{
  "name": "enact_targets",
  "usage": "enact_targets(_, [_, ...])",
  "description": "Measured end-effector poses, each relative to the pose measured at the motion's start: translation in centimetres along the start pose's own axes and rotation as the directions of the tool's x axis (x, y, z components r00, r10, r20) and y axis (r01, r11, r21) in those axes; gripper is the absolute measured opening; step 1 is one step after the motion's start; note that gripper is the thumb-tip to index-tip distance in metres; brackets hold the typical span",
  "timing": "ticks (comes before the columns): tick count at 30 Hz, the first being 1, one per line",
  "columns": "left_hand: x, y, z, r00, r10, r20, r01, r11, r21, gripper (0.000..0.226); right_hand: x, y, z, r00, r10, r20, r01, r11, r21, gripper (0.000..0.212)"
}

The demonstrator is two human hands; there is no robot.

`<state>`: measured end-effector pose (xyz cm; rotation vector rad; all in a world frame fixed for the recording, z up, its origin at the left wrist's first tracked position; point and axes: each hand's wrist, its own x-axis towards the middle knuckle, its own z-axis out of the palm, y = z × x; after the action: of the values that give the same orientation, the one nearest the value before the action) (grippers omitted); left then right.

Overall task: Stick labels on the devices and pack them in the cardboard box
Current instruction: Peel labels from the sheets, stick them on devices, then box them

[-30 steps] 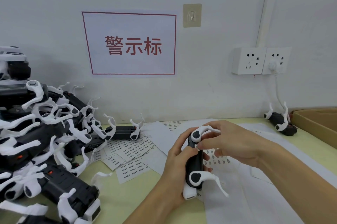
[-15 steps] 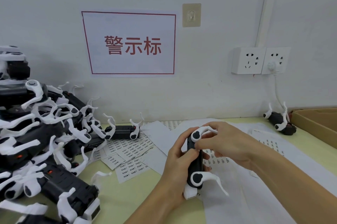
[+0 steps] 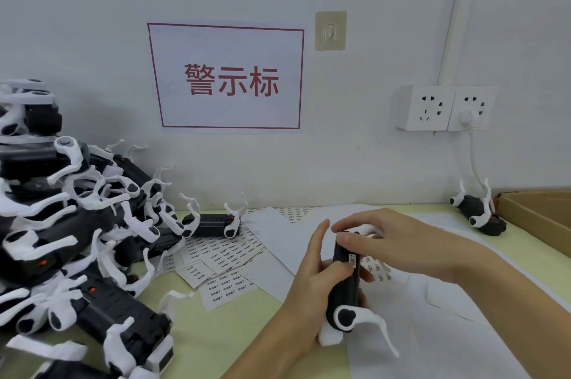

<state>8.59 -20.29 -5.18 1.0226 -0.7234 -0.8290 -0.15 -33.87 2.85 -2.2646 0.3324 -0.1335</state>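
My left hand (image 3: 312, 292) grips a black device with white curved arms (image 3: 344, 295), held upright above the table. A small white label (image 3: 353, 260) sits on the device's upper side. My right hand (image 3: 392, 242) holds the device's top end, fingertips curled over it. A corner of the cardboard box (image 3: 537, 215) shows at the right edge. Label sheets (image 3: 222, 261) lie on the table left of my hands.
A tall pile of the same devices (image 3: 71, 239) fills the left side. One device (image 3: 213, 224) lies by the wall, another (image 3: 479, 212) next to the box. White backing papers (image 3: 432, 317) cover the table under my hands. Wall sockets (image 3: 445, 106) with a plugged cord hang above.
My left thumb has slid off the device's side, and the stuck label now shows. My right hand has shifted to the top end. The device stays in the same place.
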Motion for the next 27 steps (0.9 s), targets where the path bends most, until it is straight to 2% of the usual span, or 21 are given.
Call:
enact_targets(2, [0.3,0.4,0.4,0.999,0.046,-0.002,-0.045,0.996,0.081,0.053,0.1,-0.2,-0.1,0.997,-0.076,0.014,0.076,0.997,-0.023,0.021])
enact_targets(5, [0.7,1.5,0.8,0.994,0.107,-0.017,-0.100,0.963,0.250,0.041,0.2,-0.5,-0.3,0.989,-0.144,-0.027,0.144,0.989,-0.027,0.020])
enact_targets(8, [0.9,2.6,1.0,0.994,0.107,0.032,-0.112,0.927,0.357,0.026,0.3,-0.6,-0.7,0.981,-0.177,-0.076,0.175,0.984,-0.032,0.017])
enact_targets(10, [1.0,3.2,0.9,0.995,0.080,0.064,-0.098,0.922,0.374,0.028,0.2,-0.7,-0.9,0.978,-0.185,-0.098,0.185,0.983,-0.012,0.018])
enact_targets(12, [0.9,3.9,0.7,0.995,0.049,0.088,-0.079,0.924,0.373,0.039,0.0,-0.9,-1.2,0.976,-0.181,-0.123,0.184,0.983,0.013,0.023])
enact_targets(16, [0.9,4.8,0.1,0.998,-0.029,0.054,-0.001,0.870,0.493,0.058,-0.3,-0.9,-1.8,0.976,-0.049,-0.213,0.082,0.986,0.147,0.029])
enact_targets(18, [1.1,5.1,-0.5,0.997,-0.078,-0.004,0.071,0.883,0.464,0.064,-0.1,-0.7,-2.0,0.960,0.020,-0.279,0.045,0.973,0.226,0.031])
enact_targets(20, [1.3,5.3,-0.8,0.995,-0.092,-0.040,0.100,0.933,0.346,0.068,0.3,-0.6,-1.8,0.930,0.105,-0.352,0.012,0.948,0.317,0.036])
enact_targets(23, [1.7,5.2,-0.7,0.981,-0.025,-0.191,0.046,0.993,0.105,0.073,0.8,-0.6,-1.1,0.897,0.207,-0.391,-0.006,0.890,0.456,0.040])
enact_targets(25, [2.0,5.1,-0.6,0.947,0.021,-0.320,-0.017,1.000,0.016,0.061,0.9,-0.6,-0.8,0.903,0.225,-0.366,-0.012,0.864,0.504,0.042])
enact_targets(27, [2.2,5.0,-0.9,0.915,0.043,-0.401,-0.039,0.999,0.017,0.043,1.1,-0.5,-0.6,0.917,0.237,-0.321,-0.024,0.836,0.549,0.042])
